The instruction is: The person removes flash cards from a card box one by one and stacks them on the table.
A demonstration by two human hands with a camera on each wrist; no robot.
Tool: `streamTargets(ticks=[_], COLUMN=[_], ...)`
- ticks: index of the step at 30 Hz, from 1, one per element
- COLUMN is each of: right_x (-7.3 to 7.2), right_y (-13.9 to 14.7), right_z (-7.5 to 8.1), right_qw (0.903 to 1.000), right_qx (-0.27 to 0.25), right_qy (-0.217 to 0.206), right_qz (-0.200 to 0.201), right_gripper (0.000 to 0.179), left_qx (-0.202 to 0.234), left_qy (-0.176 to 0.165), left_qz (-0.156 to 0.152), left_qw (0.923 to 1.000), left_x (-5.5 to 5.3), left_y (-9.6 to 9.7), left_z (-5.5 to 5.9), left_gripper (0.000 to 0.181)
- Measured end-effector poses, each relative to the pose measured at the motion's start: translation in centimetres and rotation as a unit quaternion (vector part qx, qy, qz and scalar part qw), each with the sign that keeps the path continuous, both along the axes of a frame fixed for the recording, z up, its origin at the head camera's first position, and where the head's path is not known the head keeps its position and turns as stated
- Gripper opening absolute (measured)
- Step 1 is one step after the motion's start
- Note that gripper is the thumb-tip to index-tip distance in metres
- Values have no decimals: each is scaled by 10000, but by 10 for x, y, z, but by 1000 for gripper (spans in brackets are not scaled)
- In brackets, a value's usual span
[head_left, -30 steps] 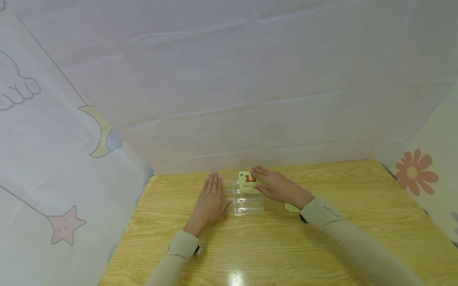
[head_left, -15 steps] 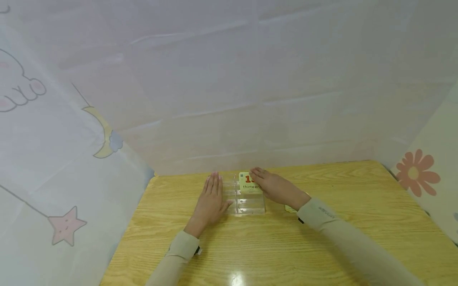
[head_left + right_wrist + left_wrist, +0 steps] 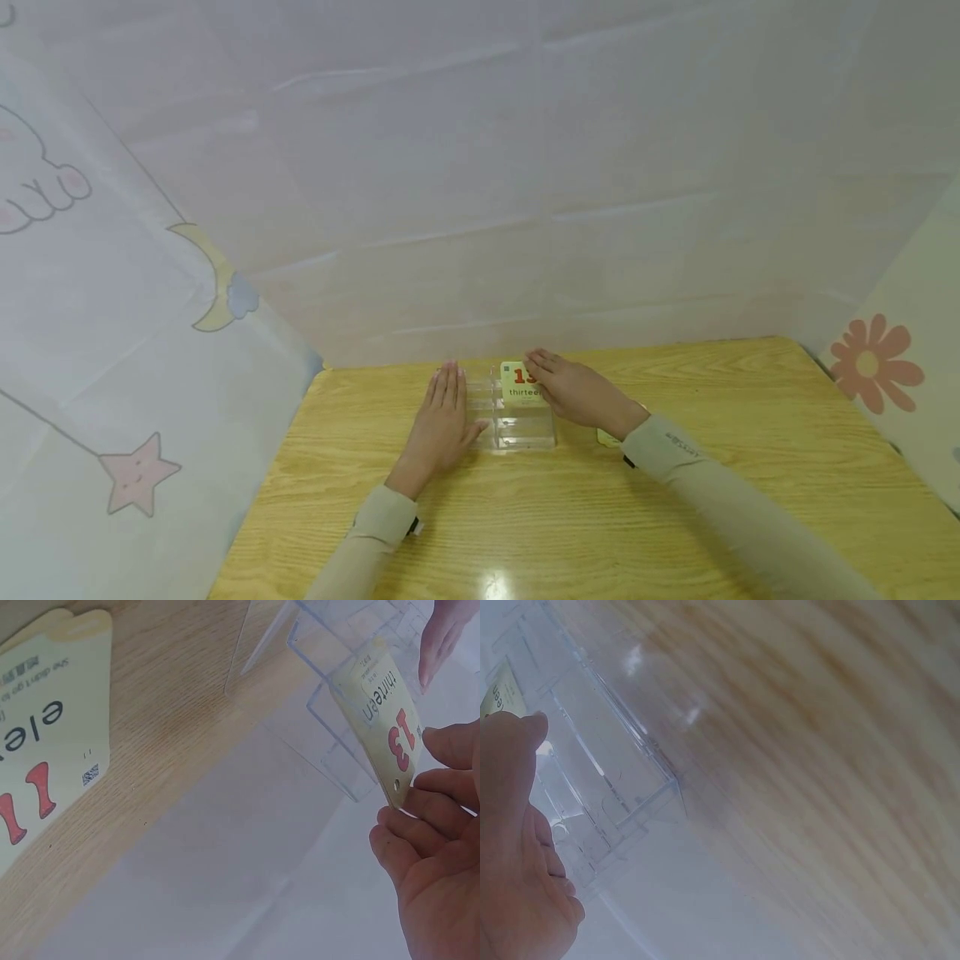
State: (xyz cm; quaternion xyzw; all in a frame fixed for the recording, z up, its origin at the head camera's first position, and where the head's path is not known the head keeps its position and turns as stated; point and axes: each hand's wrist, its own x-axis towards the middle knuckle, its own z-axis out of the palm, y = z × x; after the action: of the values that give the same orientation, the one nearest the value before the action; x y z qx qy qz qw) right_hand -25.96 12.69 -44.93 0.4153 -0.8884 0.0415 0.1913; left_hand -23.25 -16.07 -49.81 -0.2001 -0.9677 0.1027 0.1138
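Observation:
A clear acrylic rack with stepped slots [image 3: 525,429] stands near the table's far edge. In its right column sits a pale yellow number card printed "13 thirteen" [image 3: 519,383]. My left hand [image 3: 441,421] lies along the rack's left side, fingers straight and together, thumb reaching toward its front. In the left wrist view, the left hand [image 3: 517,847] is beside the clear rack [image 3: 604,761]. My right hand [image 3: 588,396] covers the card's right part. In the right wrist view, the right hand's [image 3: 442,832] thumb and fingertips pinch the edge of the "13" card [image 3: 382,724].
An "11 eleven" card [image 3: 45,735] lies on the table right of the rack, over another card edge; the right forearm mostly hides it in the head view. The wooden table [image 3: 510,517] meets a pale printed sheet [image 3: 525,208] behind and at both sides.
The right hand has shifted slightly on the "13" card, and its thumb no longer shows over the card's front in the head view. The left hand and rack stay in place.

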Motion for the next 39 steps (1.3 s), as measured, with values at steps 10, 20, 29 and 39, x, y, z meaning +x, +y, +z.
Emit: streamTargets(ticks=[10, 20, 29, 39], right_x=[-1, -1, -1, 2], right_y=[0, 1, 2, 2], right_z=[0, -2, -7, -4], right_qw=[9998, 9999, 9997, 9972], right_qx=[-168, -53, -183, -714], right_qy=[-47, -20, 130, -175], right_qz=[-117, -153, -55, 115], right_gripper=[49, 50, 50, 47], left_qx=[81, 110, 91, -88], left_qy=[-8, -12, -7, -37], left_qz=[-34, -28, -17, 41], left_qw=[10000, 9999, 10000, 9999], left_x=[0, 2, 4, 1], left_y=[0, 0, 2, 2], left_z=[0, 1, 3, 0], left_gripper=[93, 92, 93, 94])
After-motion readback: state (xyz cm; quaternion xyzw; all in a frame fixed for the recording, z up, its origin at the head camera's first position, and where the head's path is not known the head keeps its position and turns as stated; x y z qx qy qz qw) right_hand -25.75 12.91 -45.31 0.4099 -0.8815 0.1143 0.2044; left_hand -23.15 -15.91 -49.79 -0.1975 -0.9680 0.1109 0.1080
